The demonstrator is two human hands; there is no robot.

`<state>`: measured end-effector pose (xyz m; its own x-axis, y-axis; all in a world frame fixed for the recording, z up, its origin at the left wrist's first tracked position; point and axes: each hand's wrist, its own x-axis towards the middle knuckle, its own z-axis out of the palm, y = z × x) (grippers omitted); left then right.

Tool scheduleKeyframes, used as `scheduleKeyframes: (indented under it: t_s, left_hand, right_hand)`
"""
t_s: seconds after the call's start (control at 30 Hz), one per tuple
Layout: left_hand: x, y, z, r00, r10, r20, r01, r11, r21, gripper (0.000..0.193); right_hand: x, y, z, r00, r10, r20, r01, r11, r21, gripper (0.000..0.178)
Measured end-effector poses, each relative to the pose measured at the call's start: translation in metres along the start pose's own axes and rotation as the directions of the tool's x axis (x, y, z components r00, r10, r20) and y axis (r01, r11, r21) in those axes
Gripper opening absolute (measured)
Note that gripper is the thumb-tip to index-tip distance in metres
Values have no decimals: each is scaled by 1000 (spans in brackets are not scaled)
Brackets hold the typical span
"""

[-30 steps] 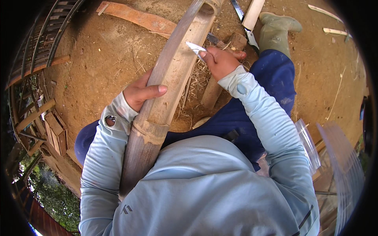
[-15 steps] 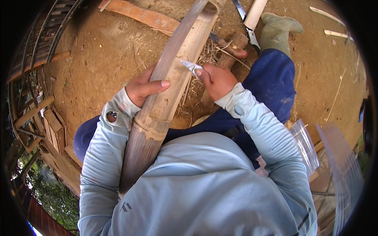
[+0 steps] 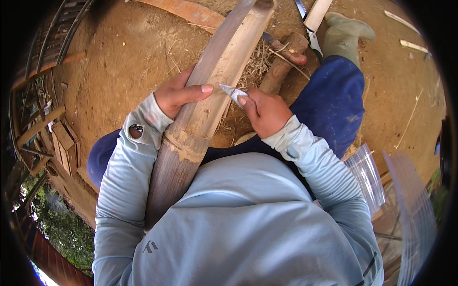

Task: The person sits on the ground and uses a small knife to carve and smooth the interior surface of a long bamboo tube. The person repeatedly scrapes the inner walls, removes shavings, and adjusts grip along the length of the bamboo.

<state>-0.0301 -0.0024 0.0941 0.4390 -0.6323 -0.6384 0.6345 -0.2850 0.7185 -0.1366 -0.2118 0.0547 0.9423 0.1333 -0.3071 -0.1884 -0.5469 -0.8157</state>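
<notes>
A thick bamboo pole point(image 3: 217, 66) with a strip of its skin cut away slants from my lap up past my knees. My left hand point(image 3: 179, 93) is wrapped round its left side, thumb lying across the pale cut face. In my right hand point(image 3: 271, 112) is a small pointed knife blade point(image 3: 231, 91), pinched with the thumb on its flat. The tip points left over the cut face, close to my left thumb; whether it touches the bamboo I cannot tell. Any handle is hidden in my fist. A raised node ring point(image 3: 187, 144) crosses the pole below my left hand.
Beyond the pole lie a wooden-handled tool point(image 3: 288, 55), a short log point(image 3: 281, 71) and fibrous shavings point(image 3: 257, 64). A saw point(image 3: 314, 42) rests by a plank point(image 3: 317, 14), near my boot point(image 3: 343, 38). Clear corrugated sheets point(image 3: 410, 205) stand at right, a slatted bench point(image 3: 52, 62) at left.
The blade and my right hand have moved along the pole toward me, so the tip is now beside my left thumb. My left hand keeps its hold. The whole view has shifted slightly.
</notes>
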Motion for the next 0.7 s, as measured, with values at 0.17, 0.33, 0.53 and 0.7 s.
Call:
scheduleKeyframes:
  t_s: [0.17, 0.33, 0.53, 0.7]
  left_hand:
    - [0, 0, 2, 1000, 24, -15, -24, 1000, 12, 80]
    - [0, 0, 1, 1000, 21, -21, -20, 999, 35, 80]
    - [-2, 6, 7, 999, 4, -33, -5, 1000, -14, 78]
    - [-1, 2, 5, 999, 37, -4, -37, 999, -16, 78]
  right_hand:
    - [-22, -15, 11, 996, -14, 83, 11, 999, 37, 25]
    - [-30, -20, 13, 987, -32, 159, 27, 999, 30, 26]
    - [-30, -26, 11, 964, -40, 264, 45, 999, -15, 29]
    - [-33, -24, 13, 963, -93, 253, 94, 996, 9, 30]
